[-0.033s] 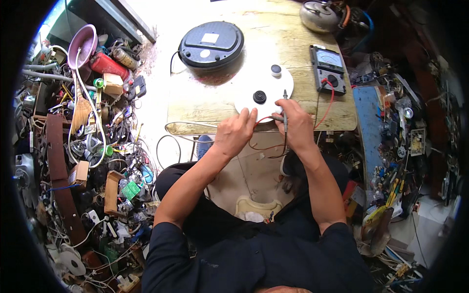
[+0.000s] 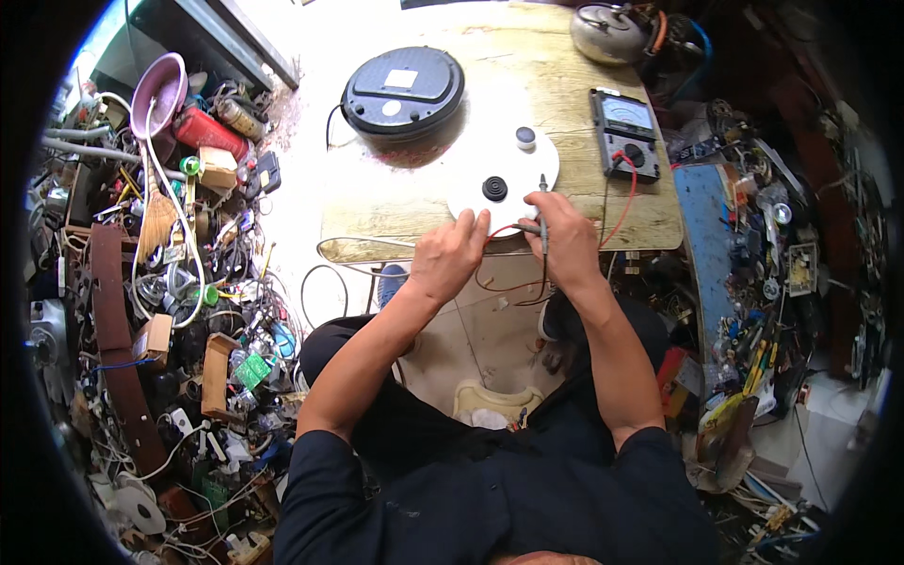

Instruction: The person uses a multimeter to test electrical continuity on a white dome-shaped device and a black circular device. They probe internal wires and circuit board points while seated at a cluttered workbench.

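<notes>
A flat white base (image 2: 527,169) lies at the table's near edge, with a black ringed round connector (image 2: 494,188) and a dark-topped white knob (image 2: 525,138) on it. My left hand (image 2: 449,254) is closed at the base's near left rim, fingertips on its top; the thumb side is hidden. My right hand (image 2: 568,240) grips two test probes: a dark probe (image 2: 543,212) points away from me, and another probe (image 2: 527,229) lies crosswise with a red lead. Both leads link to an analog multimeter (image 2: 626,137) at the right.
An upturned black oval appliance (image 2: 405,94) sits at the far left of the wooden table (image 2: 377,221). A metal kettle (image 2: 607,36) stands at the back right. A pale cord (image 2: 363,243) loops over the near edge. Heaped parts crowd both sides; a pink basin (image 2: 160,89) lies left.
</notes>
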